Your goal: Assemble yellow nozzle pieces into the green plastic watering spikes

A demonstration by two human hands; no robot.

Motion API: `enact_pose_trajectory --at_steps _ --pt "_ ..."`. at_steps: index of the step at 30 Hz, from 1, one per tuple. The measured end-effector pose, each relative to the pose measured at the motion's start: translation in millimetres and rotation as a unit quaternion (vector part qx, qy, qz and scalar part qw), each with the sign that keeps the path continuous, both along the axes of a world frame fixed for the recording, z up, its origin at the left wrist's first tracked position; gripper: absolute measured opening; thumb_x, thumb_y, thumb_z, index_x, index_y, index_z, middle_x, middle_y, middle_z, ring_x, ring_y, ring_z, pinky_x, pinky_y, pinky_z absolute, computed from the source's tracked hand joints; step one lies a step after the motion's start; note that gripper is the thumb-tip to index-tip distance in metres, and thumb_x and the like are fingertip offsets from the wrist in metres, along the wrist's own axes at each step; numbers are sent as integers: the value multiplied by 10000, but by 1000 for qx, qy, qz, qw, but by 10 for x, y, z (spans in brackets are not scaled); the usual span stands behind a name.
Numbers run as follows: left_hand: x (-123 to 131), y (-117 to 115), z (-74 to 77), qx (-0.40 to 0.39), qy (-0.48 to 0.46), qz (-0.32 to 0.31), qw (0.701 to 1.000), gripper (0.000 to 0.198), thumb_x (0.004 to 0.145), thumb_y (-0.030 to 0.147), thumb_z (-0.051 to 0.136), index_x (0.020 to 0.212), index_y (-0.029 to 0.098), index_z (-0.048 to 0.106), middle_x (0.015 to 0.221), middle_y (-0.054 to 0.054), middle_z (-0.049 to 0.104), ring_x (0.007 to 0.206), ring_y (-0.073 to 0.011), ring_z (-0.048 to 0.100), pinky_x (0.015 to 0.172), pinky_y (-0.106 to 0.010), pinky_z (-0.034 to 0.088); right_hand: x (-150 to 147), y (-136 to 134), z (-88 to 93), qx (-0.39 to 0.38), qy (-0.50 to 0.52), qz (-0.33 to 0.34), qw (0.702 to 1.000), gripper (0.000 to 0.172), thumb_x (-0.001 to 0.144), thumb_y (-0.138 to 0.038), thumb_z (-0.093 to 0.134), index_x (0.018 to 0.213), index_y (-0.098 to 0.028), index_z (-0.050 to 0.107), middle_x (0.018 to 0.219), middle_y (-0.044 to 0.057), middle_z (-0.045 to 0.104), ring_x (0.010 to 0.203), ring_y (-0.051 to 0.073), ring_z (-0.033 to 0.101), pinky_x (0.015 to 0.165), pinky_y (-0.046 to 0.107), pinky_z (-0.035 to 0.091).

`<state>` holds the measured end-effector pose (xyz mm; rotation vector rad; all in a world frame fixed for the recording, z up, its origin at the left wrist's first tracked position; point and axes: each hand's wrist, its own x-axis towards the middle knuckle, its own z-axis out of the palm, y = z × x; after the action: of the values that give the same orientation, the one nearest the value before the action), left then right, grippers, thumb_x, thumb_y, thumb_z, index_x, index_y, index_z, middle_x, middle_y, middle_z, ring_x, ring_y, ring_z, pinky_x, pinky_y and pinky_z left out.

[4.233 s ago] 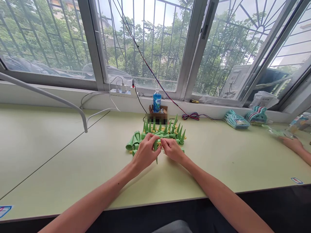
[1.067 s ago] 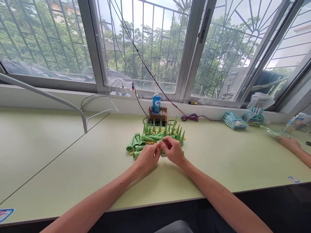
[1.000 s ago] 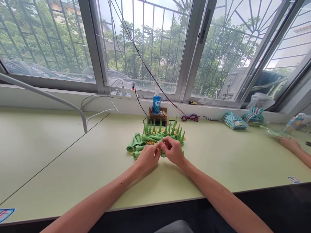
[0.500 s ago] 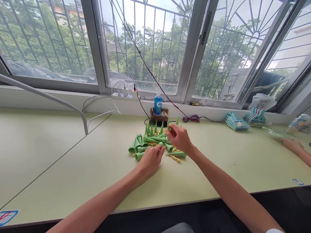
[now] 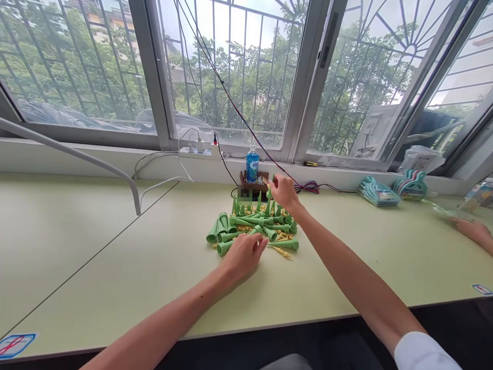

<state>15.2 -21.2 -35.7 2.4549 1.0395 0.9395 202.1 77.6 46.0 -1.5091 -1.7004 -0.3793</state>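
Observation:
A pile of hollow green plastic cones [image 5: 225,248] lies on the table, mixed with small yellow plastic pieces [image 5: 283,252]. Behind the pile, several green cones [image 5: 259,201] stand upright, points up. My right hand [image 5: 284,191] is raised over that far row, fingers pinched round a green plastic cone [image 5: 269,193] that is partly covered by the fingers. At the near side of the pile is my left hand [image 5: 243,253], curled with thumb and fingertips together; whether anything is between them is hidden.
A blue bottle [image 5: 252,165] stands in a small brown box [image 5: 262,188] by the window. A coiled cable [image 5: 309,187] lies to its right. Bundled light-blue items [image 5: 379,192] sit farther right, near another person's hand [image 5: 473,231]. A grey pipe [image 5: 115,169] arches over the left side.
My right hand has moved up and away from me, from the pile's right side to above its far row. My left hand has shifted slightly right and down.

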Motion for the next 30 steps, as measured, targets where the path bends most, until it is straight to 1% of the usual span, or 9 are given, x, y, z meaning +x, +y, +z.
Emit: enact_pose_trajectory --at_steps 5,10,14,21,25,27,30 --pt "1 -4 -14 10 13 -4 1000 387 949 362 397 629 184 522 525 12 494 489 -124 407 553 -261 269 -15 8 -6 -38 -8 -10 999 233 887 -244 524 662 -183 519 612 57 577 571 173 505 564 278 313" --pt "-4 -14 -2 8 25 0 1000 371 945 352 402 631 183 503 537 9 506 501 -125 402 571 -261 284 -28 -23 -2 -71 -10 -13 997 261 902 -266 498 663 -176 550 589 55 587 575 177 534 587 276 352" --pt "3 -18 20 2 35 1 999 369 947 347 396 637 183 510 542 7 517 506 -127 415 578 -259 291 -24 -22 2 -76 -4 -18 997 257 908 -274 492 684 -173 567 599 60 602 595 184 561 596 273 370" --pt "3 -16 12 5 43 -3 999 363 949 346 395 676 185 571 554 3 553 510 -133 450 590 -257 308 -34 -30 12 -78 25 5 997 239 925 -261 475 731 -167 578 665 75 635 625 184 602 595 261 402" --pt "5 -23 13 9 44 -4 999 372 949 340 398 647 184 551 548 3 552 510 -134 461 593 -254 320 -47 -27 13 -92 35 -10 995 194 924 -269 491 808 -155 596 696 86 653 637 193 618 616 270 422" --pt "7 -24 12 11 43 -4 999 370 949 337 402 644 184 546 546 5 554 509 -134 464 601 -253 329 -53 -17 7 -100 39 -15 994 180 919 -283 512 840 -146 599 690 85 655 627 192 623 628 273 430" --pt "9 -21 1 15 44 -4 999 373 949 338 405 635 186 535 544 7 557 505 -134 470 605 -255 334 -60 0 -12 -116 40 3 992 198 927 -293 506 830 -146 595 618 63 636 554 174 610 611 263 433"
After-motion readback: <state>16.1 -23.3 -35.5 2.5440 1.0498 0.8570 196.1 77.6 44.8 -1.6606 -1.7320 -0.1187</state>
